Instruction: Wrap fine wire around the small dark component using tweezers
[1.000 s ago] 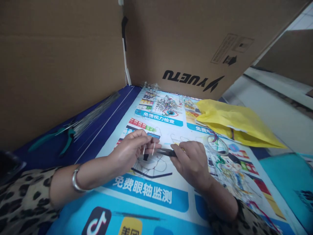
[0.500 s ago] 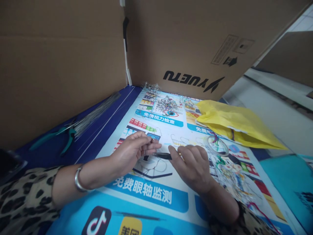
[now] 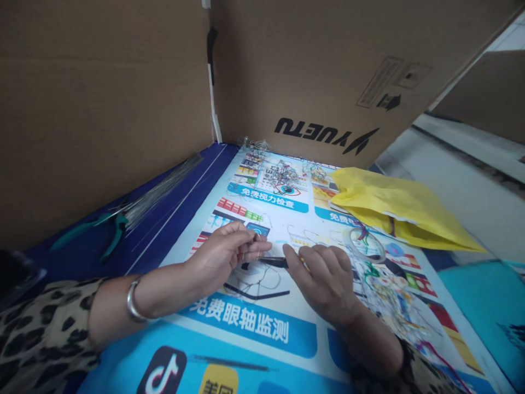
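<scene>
My left hand [image 3: 223, 253] pinches a thin wire piece between thumb and fingers, above the printed sheet [image 3: 324, 224]. My right hand [image 3: 324, 276] is closed around a dark pointed tool [image 3: 274, 262], perhaps tweezers or fine pliers. The tool's tip points left and meets the wire just by my left fingertips. How the wire is shaped there is too small to tell. Under the hands, loops of thin wire [image 3: 262, 280] lie on the sheet.
Cardboard walls [image 3: 102, 98] stand at the left and back. Teal-handled pliers [image 3: 117, 238] and straight wires [image 3: 159, 189] lie left. A yellow bag [image 3: 402, 205], a clear ring [image 3: 379, 246] and tangled coloured threads [image 3: 389, 301] are on the right.
The tool and both hands have barely moved; the left fingers have shifted slightly around the wire. The view has shifted a little.
</scene>
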`<state>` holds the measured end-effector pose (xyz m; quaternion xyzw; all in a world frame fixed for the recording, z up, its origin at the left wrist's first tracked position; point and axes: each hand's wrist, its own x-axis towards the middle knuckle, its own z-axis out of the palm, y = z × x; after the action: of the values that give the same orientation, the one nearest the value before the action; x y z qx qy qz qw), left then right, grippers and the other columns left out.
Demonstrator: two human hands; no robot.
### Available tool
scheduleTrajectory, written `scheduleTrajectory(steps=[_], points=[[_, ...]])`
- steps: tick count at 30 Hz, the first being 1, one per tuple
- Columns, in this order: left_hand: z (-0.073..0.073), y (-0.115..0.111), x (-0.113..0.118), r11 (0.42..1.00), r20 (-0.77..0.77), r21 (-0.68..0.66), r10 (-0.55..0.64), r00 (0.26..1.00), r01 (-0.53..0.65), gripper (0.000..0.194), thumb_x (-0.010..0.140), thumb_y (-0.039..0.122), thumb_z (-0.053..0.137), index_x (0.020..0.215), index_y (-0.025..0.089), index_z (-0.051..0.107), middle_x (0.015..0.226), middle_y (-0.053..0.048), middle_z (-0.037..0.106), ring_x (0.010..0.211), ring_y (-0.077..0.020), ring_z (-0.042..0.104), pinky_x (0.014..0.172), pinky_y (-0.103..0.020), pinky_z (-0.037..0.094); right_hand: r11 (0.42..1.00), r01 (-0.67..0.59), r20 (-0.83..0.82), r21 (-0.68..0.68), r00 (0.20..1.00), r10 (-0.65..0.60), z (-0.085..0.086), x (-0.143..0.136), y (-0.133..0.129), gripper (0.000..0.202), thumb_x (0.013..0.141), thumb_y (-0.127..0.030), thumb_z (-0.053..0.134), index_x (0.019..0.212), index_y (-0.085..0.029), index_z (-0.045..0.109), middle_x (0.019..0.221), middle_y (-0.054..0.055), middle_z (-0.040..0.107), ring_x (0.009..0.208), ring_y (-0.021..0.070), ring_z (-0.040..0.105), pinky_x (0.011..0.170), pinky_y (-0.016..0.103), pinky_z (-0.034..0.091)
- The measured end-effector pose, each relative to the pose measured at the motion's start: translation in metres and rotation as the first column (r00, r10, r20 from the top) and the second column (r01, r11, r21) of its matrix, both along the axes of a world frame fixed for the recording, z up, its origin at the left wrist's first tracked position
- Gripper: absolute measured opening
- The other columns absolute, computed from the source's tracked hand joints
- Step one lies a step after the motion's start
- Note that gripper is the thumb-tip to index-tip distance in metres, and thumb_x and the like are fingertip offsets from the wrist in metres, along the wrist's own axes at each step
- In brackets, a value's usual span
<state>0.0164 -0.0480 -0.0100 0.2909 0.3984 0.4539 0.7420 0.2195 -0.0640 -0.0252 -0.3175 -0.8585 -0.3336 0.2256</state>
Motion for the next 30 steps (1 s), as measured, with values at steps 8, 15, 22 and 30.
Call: scheduleTrajectory(steps=[8,15,22,30], points=[[0.000,-0.001,-0.001,1.000,-0.006,-0.009,-0.017,1.000,0.017,0.012,0.079,0.015,0.054,0.070,0.014,0.046,0.081,-0.008,0.066,0.089,-0.0212,0.065,0.056,-0.015,0.046,1.000,-0.001,-0.003,-0.010,1.000,0.001,0.001,0.000,0.001,0.025,0.077,-0.018,0.059,0.102,-0.016,0.058,0.078,0.003,0.060,0.074,0.0169,0.048,0.068,0.035,0.033],[0.003,-0.001,0.000,1.000,0.003,-0.021,-0.007,1.000,0.007,0.012,0.078,0.013,0.054,0.069,0.014,0.046,0.079,-0.007,0.066,0.087,-0.0203,0.065,0.060,-0.016,0.048,1.000,-0.009,0.017,-0.010,1.000,0.009,0.001,0.000,0.000,0.024,0.077,-0.018,0.058,0.102,-0.016,0.058,0.077,0.003,0.060,0.073,0.0170,0.047,0.067,0.035,0.031],[0.008,0.000,-0.001,1.000,0.013,-0.023,-0.008,1.000,0.008,0.013,0.077,0.014,0.057,0.070,0.014,0.046,0.079,-0.007,0.066,0.087,-0.0206,0.065,0.067,-0.021,0.051,0.998,0.015,0.034,-0.060,0.999,-0.013,0.001,-0.001,0.000,0.019,0.081,-0.018,0.053,0.099,-0.016,0.058,0.073,0.002,0.059,0.070,0.0155,0.044,0.065,0.034,0.029],[0.010,0.001,-0.005,0.994,-0.098,0.102,-0.032,0.995,0.042,0.017,0.079,0.019,0.056,0.069,0.014,0.044,0.084,-0.007,0.066,0.085,-0.0206,0.066,0.068,-0.024,0.050,0.970,0.031,-0.013,-0.241,0.999,-0.035,0.000,-0.007,0.001,0.020,0.084,-0.030,0.049,0.087,-0.014,0.060,0.068,0.004,0.056,0.066,0.0161,0.042,0.062,0.032,0.029]])
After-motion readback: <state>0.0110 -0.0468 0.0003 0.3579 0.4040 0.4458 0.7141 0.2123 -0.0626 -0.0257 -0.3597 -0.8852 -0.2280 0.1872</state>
